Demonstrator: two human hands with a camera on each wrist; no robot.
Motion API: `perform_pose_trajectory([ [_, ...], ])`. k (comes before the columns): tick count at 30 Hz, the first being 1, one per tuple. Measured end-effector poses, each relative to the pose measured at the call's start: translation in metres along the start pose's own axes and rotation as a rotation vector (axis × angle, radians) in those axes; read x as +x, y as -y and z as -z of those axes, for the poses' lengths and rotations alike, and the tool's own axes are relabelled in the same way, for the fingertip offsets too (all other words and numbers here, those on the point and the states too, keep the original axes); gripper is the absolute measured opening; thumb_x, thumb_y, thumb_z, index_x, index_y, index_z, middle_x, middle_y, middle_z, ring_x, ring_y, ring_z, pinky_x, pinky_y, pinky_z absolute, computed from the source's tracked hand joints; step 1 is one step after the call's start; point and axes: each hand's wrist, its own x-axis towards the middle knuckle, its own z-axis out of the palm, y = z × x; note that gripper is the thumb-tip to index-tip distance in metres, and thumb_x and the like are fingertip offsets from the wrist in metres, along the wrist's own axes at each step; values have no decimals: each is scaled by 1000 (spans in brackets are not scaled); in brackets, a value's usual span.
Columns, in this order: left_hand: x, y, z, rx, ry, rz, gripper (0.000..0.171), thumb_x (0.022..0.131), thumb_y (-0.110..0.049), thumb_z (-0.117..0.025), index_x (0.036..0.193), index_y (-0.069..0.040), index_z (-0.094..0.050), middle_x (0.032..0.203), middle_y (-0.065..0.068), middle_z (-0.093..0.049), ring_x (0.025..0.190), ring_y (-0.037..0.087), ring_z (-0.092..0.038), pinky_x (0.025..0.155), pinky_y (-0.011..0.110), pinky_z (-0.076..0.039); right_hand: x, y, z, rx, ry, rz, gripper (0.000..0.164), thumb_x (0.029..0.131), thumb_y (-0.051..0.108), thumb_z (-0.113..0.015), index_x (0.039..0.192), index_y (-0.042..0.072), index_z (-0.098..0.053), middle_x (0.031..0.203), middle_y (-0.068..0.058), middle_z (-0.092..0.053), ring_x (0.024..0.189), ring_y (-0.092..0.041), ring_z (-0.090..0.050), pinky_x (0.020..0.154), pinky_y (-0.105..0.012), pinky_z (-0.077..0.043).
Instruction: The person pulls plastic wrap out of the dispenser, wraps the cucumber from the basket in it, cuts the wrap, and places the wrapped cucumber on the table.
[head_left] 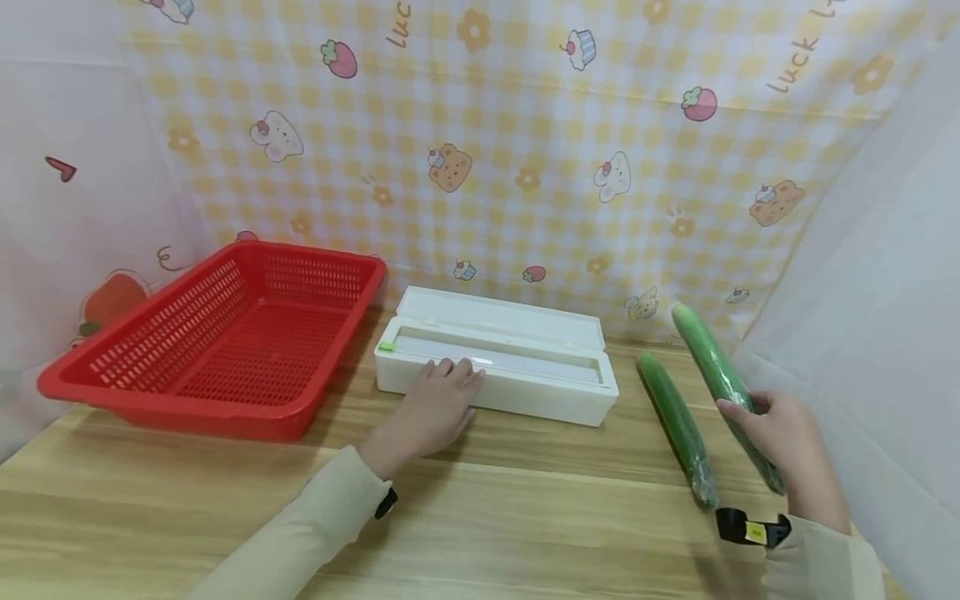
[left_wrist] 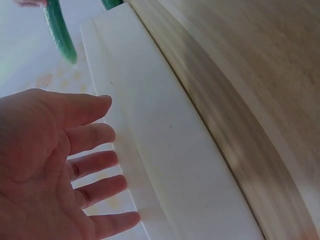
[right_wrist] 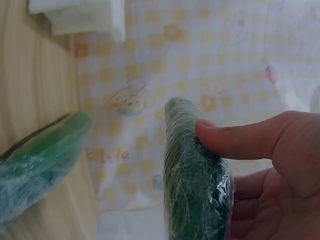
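Note:
At the right, my right hand (head_left: 789, 440) holds a cucumber (head_left: 711, 360) tilted above the table, thumb on one side and fingers on the other. Clear film wraps this cucumber (right_wrist: 192, 185), as the right wrist view shows. A second film-wrapped cucumber (head_left: 675, 421) lies on the table just to its left. My left hand (head_left: 437, 406) rests its fingertips on the front upper edge of a long white box (head_left: 536, 402), a cling film dispenser by its look. The box's lid (head_left: 502, 317) is raised at the back. In the left wrist view, the left hand's fingers (left_wrist: 102, 185) are spread and nearly straight.
A red slotted plastic basket (head_left: 202, 421) stands at the left on the wooden table (head_left: 525, 525). A small green slider (head_left: 386, 346) sits at the box's left end. Patterned cloth (head_left: 510, 208) hangs behind, and pale cloth walls (head_left: 870, 292) flank both sides.

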Motion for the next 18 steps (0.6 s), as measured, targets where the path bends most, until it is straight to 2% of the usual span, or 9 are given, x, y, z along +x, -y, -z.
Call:
perform_pose_trajectory([
  [4,3,1,-3,-3,-1,0,47,91,-27,-59,132,-6,-50,122,10,-49,108,28,-48,96,48,-41,6,-17,-5,0,31,-49,74,95,44,-46,123,-24,-40,120,-42,-45,95,-49,-54,73,-50,-47],
  [11,7,0,-6,9,4,25,41,93,-17,-50,134,-8,-50,122,8,-50,106,27,-48,94,46,-42,16,-37,-20,8,130,-132,82,95,52,-37,130,-22,-31,131,-43,-32,112,-56,-41,85,-57,-43],
  [18,11,1,-7,27,17,32,42,94,-15,-47,135,-10,-49,122,8,-49,107,26,-47,93,45,-43,19,-47,-35,20,108,-120,74,96,46,-40,127,-21,-38,130,-43,-33,111,-57,-40,82,-56,-44],
])
